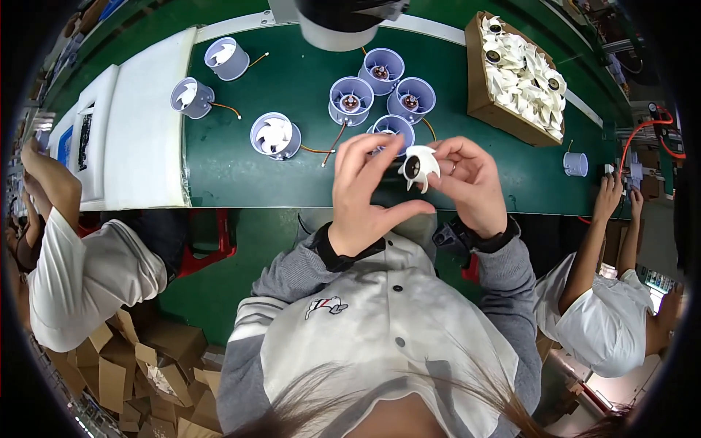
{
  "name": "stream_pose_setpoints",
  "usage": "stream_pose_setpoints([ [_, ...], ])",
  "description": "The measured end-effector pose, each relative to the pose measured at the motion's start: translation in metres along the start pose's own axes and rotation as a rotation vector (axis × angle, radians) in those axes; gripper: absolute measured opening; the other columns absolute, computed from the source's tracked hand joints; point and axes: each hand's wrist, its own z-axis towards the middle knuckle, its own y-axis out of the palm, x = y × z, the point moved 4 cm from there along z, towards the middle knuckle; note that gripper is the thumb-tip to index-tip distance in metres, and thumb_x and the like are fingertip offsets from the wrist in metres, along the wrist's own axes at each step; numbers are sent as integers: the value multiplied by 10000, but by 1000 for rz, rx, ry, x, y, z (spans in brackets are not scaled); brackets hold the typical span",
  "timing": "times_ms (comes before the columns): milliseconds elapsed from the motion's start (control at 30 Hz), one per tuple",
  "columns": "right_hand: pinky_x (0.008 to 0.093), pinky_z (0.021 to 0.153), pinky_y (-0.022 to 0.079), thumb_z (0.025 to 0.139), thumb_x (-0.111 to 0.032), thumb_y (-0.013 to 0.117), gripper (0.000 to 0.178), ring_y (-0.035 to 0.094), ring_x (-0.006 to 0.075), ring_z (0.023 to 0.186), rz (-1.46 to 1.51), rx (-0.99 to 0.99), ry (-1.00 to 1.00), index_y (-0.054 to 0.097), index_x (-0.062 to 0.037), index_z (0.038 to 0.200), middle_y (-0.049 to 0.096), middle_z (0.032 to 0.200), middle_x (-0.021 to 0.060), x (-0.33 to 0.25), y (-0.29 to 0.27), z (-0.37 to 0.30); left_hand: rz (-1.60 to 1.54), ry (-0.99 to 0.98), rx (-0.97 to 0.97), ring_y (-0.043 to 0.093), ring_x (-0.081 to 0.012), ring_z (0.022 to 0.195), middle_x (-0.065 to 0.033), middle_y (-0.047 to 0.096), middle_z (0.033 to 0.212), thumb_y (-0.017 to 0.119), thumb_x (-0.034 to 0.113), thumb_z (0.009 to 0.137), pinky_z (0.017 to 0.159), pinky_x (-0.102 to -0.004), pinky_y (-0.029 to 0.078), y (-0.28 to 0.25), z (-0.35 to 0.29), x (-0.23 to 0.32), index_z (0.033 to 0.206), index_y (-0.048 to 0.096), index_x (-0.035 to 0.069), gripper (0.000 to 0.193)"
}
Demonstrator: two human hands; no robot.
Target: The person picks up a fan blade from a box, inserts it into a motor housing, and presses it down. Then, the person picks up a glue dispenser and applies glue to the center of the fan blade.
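Pinched in my right hand [471, 182] is a white fan impeller [423, 165], its dark round hub turned to the left. My left hand [361, 197] is beside it with thumb and fingers spread apart, holding nothing. Just beyond my hands stand several lavender round fan housings, among them one partly hidden behind my left fingers [398, 130] and others farther back, such as this housing [350, 101] with a bare copper-brown motor core. To the left, a housing with a white impeller inside [275, 136] trails a thin cable.
A cardboard box [504, 125] full of white impellers stands at the back right. Two more fitted housings lie at the left by white foam [150, 139]. A dark cylindrical device [343, 18] hangs over the far edge. People work on both sides; a single housing [575, 164] sits far right.
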Motion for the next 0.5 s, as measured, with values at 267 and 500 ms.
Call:
stream_pose_setpoints([
  [267, 274, 698, 510, 730, 25, 669, 160, 623, 175, 847, -1015, -144, -429, 589, 20, 868, 619, 908, 96, -48, 26, 42, 19, -238, 165, 556, -316, 995, -134, 576, 1056, 816, 95, 596, 840, -381, 463, 6, 0, -32, 1242, 516, 14, 717],
  [500, 308, 614, 497, 678, 2, 678, 213, 607, 253, 705, -1353, -311, -471, 608, 17, 878, 590, 815, 106, -42, 41, 56, 50, -236, 177, 619, -276, 946, -144, 621, 1057, 793, 73, 622, 810, -346, 491, 12, -7, -40, 1175, 562, 18, 602],
])
